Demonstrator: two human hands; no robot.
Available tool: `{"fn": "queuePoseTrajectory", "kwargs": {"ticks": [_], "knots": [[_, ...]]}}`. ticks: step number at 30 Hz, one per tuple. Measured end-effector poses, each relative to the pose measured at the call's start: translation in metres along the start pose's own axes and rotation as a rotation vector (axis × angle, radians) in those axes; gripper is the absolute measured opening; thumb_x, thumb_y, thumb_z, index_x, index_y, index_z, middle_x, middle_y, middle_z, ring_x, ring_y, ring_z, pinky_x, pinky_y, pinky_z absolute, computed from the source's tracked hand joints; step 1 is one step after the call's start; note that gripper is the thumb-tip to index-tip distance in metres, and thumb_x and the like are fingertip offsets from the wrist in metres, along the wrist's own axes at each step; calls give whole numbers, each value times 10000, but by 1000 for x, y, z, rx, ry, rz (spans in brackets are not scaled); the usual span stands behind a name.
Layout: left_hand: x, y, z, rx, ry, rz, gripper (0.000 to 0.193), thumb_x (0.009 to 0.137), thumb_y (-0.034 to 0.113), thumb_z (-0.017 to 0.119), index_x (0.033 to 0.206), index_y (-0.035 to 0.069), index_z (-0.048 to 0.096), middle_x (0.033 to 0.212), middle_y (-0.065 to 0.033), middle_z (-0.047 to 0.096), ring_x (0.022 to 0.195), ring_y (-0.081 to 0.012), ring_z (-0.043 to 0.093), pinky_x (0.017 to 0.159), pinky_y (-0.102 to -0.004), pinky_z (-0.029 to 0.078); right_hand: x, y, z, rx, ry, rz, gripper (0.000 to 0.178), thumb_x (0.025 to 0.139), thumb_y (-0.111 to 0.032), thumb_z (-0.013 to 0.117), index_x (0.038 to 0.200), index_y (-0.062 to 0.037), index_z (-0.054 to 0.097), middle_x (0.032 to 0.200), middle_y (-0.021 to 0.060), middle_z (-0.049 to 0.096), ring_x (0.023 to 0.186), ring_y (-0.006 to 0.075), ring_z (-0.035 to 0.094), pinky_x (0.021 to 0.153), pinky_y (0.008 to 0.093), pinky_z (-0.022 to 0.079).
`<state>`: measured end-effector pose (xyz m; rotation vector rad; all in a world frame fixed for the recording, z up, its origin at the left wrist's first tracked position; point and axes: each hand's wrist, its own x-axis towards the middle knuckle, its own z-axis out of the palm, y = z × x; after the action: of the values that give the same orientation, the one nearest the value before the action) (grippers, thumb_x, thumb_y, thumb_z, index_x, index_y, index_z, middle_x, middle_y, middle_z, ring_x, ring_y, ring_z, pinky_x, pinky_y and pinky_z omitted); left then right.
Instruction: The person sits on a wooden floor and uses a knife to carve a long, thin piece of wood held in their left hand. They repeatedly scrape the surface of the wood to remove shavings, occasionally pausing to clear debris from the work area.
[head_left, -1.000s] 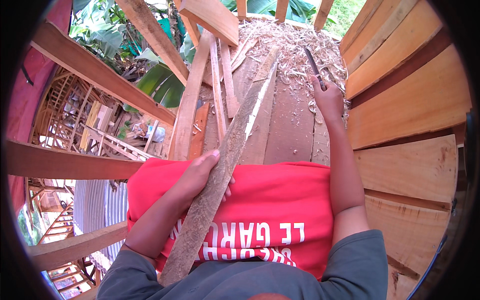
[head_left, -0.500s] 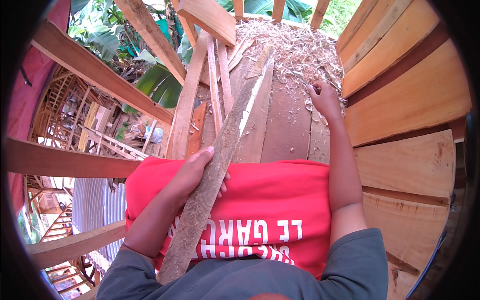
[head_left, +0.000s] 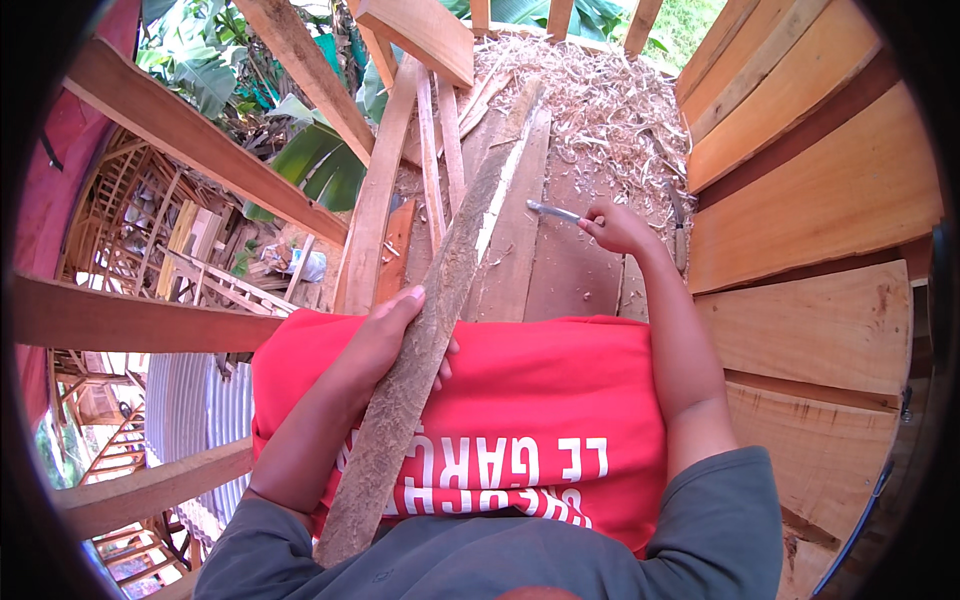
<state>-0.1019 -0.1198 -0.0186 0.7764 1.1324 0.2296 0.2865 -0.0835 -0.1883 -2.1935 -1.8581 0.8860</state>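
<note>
A long rough board (head_left: pixel 425 350) leans diagonally from my torso across my lap to the planks ahead. Along its far right edge runs a pale, freshly cut strip. My left hand (head_left: pixel 390 335) grips the board near its middle, thumb on top and fingertips showing at the other edge. To the right of the board, my right hand (head_left: pixel 622 232) is closed on the end of a slim silver metal tool (head_left: pixel 555 211). The tool points left towards the board without touching it; its exact kind is unclear. A red cloth (head_left: pixel 540 385) with white lettering covers my lap beneath the board.
Curled wood shavings (head_left: pixel 625 105) heap up on the plank floor (head_left: pixel 575 255) ahead. A thin tool with a wooden handle (head_left: pixel 680 245) lies by the plank wall (head_left: pixel 815 225) at right. Loose boards (head_left: pixel 390 190) and open framing beams (head_left: pixel 200 145) are on the left.
My right hand has come back from the shavings, moving left and nearer, and the silver tool now shows clearly in it. My left hand and the board have barely moved.
</note>
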Motion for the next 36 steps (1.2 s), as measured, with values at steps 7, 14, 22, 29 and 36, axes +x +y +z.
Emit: {"fn": "queuePoseTrajectory", "kwargs": {"ticks": [7, 14, 22, 29, 36], "knots": [[0, 0, -4, -9, -9, 10, 424, 1089, 382, 325, 1225, 14, 488, 829, -173, 666, 626, -252, 691, 515, -361, 590, 0, -12, 25, 155, -535, -299, 327, 840, -298, 814, 1078, -79, 769, 951, 114, 766, 858, 217, 708, 792, 351, 540], [-2, 3, 0, -8, -5, 5, 427, 1091, 382, 323, 1221, 11, 489, 825, -170, 665, 626, -247, 691, 515, -354, 590, 30, 0, 34, 123, 515, 141, 337, 842, -280, 811, 1096, -66, 756, 935, 131, 758, 828, 251, 710, 776, 367, 544], [-3, 4, 1, -8, 20, -4, 429, 1092, 377, 321, 1236, 9, 489, 820, -167, 665, 617, -241, 684, 514, -346, 585, 3, -17, 41, 167, -413, -340, 266, 859, -150, 773, 1113, -73, 749, 1025, 159, 753, 907, 258, 717, 818, 379, 534], [-5, 6, 3, -15, 24, 8, 419, 1093, 366, 323, 1238, 11, 491, 812, -163, 665, 614, -239, 683, 516, -346, 586, 21, -22, 48, 246, 287, -42, 250, 846, -160, 789, 1068, -51, 750, 948, 205, 723, 865, 336, 692, 789, 396, 529], [-3, 5, 1, -18, 20, 7, 414, 1091, 364, 327, 1212, 7, 498, 809, -162, 663, 613, -242, 682, 518, -347, 584, 10, -13, 50, 216, -378, -320, 264, 847, -156, 782, 1091, -68, 738, 1006, 143, 747, 930, 278, 708, 827, 370, 540]]}}
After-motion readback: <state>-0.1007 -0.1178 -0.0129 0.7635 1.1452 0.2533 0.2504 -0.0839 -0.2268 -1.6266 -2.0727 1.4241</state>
